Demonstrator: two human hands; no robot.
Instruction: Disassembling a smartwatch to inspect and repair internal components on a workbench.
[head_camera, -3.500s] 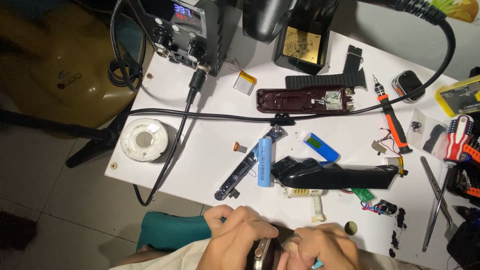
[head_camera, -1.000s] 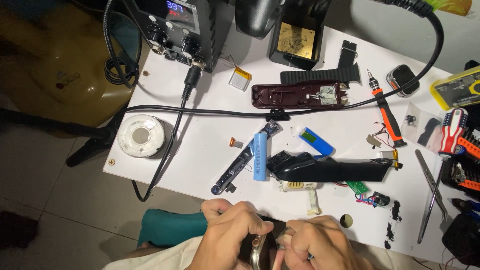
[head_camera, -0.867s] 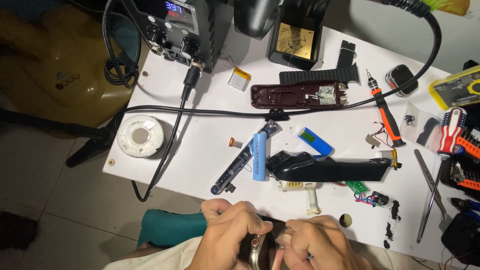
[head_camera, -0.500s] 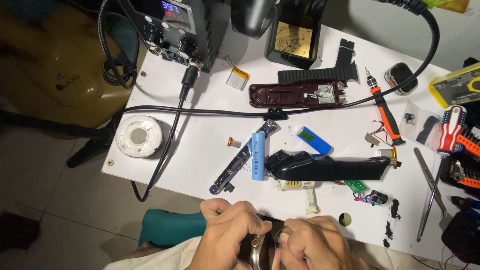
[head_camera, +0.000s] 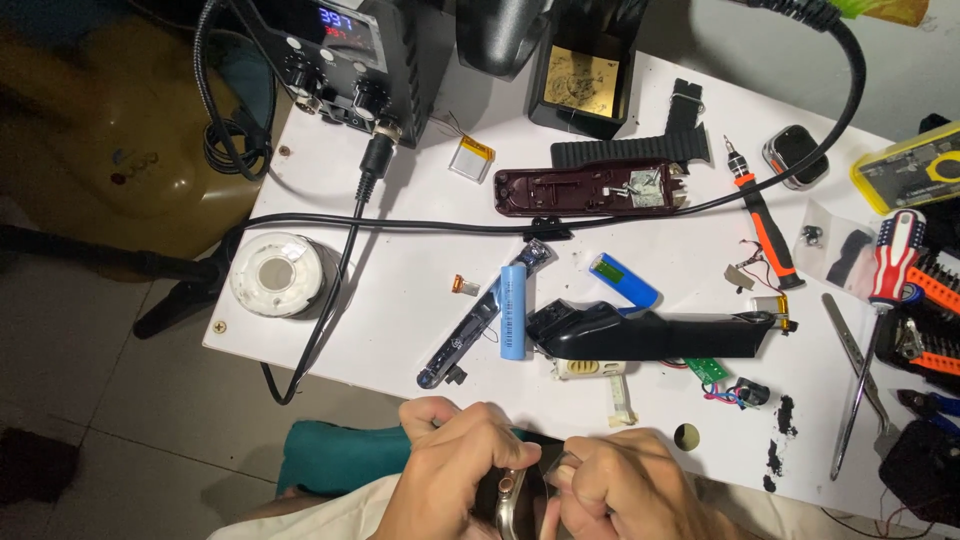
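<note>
Both hands meet at the bottom edge, below the table's near rim. My left hand (head_camera: 455, 475) grips a small dark device with a metal edge (head_camera: 510, 495), like a watch body. My right hand (head_camera: 625, 490) pinches a thin clear piece (head_camera: 560, 465) against that device. Most of the device is hidden by my fingers. Just beyond the hands on the white table (head_camera: 400, 240) lie a black clipper body (head_camera: 640, 333) and a blue cylindrical battery (head_camera: 513, 312).
A soldering station (head_camera: 345, 55) with cables stands at the back left, a solder spool (head_camera: 275, 275) at the left edge. A maroon clipper shell (head_camera: 600, 188), orange screwdriver (head_camera: 760, 225), tweezers (head_camera: 855, 390), small parts and a tool kit (head_camera: 925, 300) lie to the right.
My hands have stayed together on the small device with only slight finger shifts. The view has drifted a little; nothing on the table has moved.
</note>
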